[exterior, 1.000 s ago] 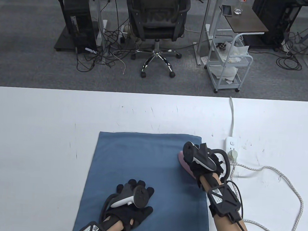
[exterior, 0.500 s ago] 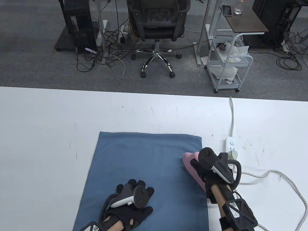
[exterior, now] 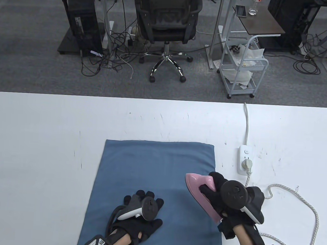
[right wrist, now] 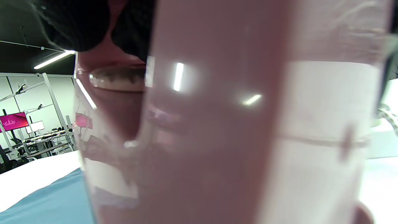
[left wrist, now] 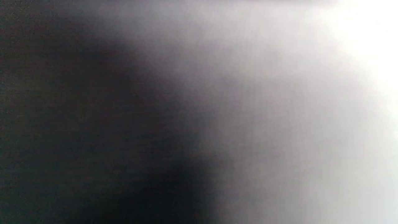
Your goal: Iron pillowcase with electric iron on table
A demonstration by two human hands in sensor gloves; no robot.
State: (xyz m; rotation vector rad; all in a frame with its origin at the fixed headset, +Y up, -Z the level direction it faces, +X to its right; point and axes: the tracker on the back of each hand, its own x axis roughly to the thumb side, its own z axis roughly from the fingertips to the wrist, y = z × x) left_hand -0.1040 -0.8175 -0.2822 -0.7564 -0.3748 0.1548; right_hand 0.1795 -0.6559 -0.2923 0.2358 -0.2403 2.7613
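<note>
A blue pillowcase (exterior: 154,182) lies flat on the white table (exterior: 41,134). My left hand (exterior: 141,212) rests flat on its near part, fingers spread. My right hand (exterior: 220,195) grips the handle of a pink electric iron (exterior: 197,186), which sits on the pillowcase's right edge, nose pointing away to the left. The iron (right wrist: 217,124) fills the right wrist view, with a strip of pillowcase (right wrist: 46,202) at the lower left. The left wrist view is a dark blur and shows nothing clear.
A white power strip (exterior: 245,159) with the iron's plug sits right of the pillowcase. The braided cord (exterior: 307,208) loops over the table's right side. An office chair (exterior: 167,20) and a white cart (exterior: 243,66) stand beyond the far edge.
My right hand has drawn the iron toward me along the pillowcase's right edge. The cord loop has shifted with it. My left hand has stayed put.
</note>
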